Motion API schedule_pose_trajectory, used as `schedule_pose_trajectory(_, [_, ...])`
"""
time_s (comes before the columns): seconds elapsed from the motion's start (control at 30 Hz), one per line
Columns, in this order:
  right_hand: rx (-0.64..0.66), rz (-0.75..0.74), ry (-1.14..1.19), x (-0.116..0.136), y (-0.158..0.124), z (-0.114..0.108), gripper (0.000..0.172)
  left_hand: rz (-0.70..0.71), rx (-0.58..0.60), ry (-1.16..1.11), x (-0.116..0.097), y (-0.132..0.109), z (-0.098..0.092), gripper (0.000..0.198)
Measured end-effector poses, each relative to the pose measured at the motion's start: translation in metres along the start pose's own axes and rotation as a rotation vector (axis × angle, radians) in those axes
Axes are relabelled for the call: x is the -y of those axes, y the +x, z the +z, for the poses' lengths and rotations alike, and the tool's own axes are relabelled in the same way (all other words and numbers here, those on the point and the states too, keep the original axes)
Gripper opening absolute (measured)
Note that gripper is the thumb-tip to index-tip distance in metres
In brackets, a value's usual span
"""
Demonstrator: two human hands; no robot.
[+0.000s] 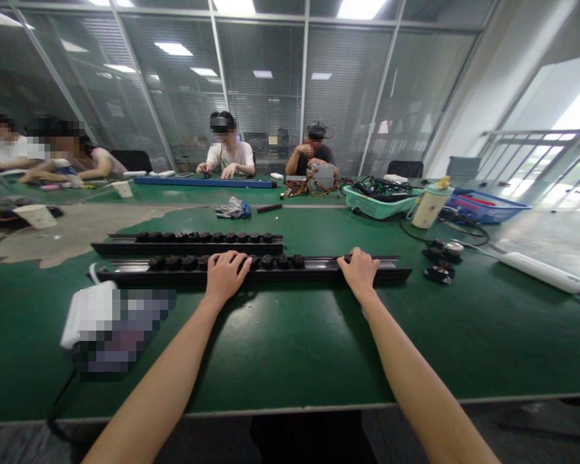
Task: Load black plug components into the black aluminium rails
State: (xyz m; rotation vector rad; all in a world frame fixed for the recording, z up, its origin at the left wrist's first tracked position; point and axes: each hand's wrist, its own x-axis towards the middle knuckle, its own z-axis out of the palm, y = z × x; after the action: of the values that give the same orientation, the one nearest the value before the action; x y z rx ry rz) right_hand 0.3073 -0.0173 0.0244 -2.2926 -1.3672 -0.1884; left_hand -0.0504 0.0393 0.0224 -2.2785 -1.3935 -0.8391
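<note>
Left grip (226,277) curled over black socket strip (280,274), right grip (359,272) clasping its end, green-topped workbench (270,348), glass-partitioned room (265,96)

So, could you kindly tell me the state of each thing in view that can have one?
Left hand: resting on the near black rail, fingers over its knobs.
Right hand: resting on the same rail, toward its right end.
Near black rail: lying flat on the green table.
Far black rail: lying flat, parallel, untouched.
Teal basket: holding dark cables.
Bottle: upright, yellow lid on.
</note>
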Motion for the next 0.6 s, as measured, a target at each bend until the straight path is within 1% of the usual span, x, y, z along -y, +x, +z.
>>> schedule_pose_trajectory(0.13, [-0.013, -0.003, 0.004, -0.0005, -0.0001, 0.0003, 0.03, 0.0, 0.001, -0.001, 0.0, -0.0001, 0.0006, 0.043])
schedule_pose_trajectory(0.6, [0.008, 0.031, 0.033, -0.0023, 0.0009, -0.0034, 0.032, -0.007, 0.008, -0.029, 0.0005, -0.0005, 0.0004, 0.041])
